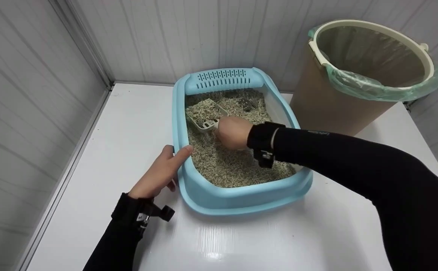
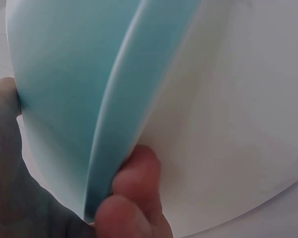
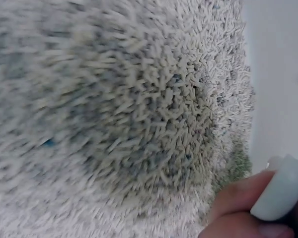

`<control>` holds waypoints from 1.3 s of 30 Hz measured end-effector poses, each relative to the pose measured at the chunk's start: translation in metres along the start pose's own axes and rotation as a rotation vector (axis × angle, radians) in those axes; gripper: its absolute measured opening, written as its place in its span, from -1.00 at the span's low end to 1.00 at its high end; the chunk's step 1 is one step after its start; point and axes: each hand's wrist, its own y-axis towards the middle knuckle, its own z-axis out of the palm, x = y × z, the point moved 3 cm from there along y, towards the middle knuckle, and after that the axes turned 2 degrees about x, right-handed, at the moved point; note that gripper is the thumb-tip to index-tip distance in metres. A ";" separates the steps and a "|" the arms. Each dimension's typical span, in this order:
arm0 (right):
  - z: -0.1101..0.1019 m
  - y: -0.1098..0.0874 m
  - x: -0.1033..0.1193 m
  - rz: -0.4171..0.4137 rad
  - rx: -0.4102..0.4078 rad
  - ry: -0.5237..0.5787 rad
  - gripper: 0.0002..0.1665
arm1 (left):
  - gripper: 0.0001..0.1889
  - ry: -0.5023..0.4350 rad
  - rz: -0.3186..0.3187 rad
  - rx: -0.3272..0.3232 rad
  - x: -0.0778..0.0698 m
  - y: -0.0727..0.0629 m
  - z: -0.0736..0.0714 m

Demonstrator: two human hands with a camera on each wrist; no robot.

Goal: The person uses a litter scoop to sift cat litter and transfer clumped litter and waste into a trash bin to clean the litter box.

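A light blue litter box (image 1: 238, 197) with a white inner tub sits on the white table, holding pale pellet litter (image 1: 238, 169). My right hand (image 1: 236, 132) reaches inside and grips the handle of a pale litter scoop (image 1: 210, 123), whose basin is heaped with pellets near the box's back left. In the right wrist view, fingers curl round the rounded handle end (image 3: 282, 191) above the litter (image 3: 154, 124). My left hand (image 1: 160, 169) holds the box's left rim, thumb on top. In the left wrist view, its fingertips (image 2: 139, 173) hook under the blue rim edge (image 2: 114, 114).
A tall brown bin (image 1: 328, 101) stands behind and right of the box. A green translucent bag (image 1: 377, 88) lines it, held by a cream ring (image 1: 318, 54). Grey-white panel walls (image 1: 147, 41) border the white table (image 1: 125, 124) at the back and left.
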 end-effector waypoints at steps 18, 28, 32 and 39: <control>-0.035 -0.054 -0.022 0.108 -0.154 0.061 -0.55 | -0.33 0.003 -0.023 -0.013 0.005 -0.003 -0.004; -0.036 -0.067 -0.034 0.158 -0.186 0.078 -0.53 | -0.29 0.016 -0.016 -0.004 0.000 0.000 -0.001; -0.037 -0.071 -0.037 0.164 -0.180 0.095 -0.52 | -0.28 0.015 -0.020 0.005 -0.002 0.000 0.000; -0.039 -0.078 -0.039 0.149 -0.208 0.123 -0.53 | -0.30 0.019 -0.021 0.007 -0.004 0.001 0.001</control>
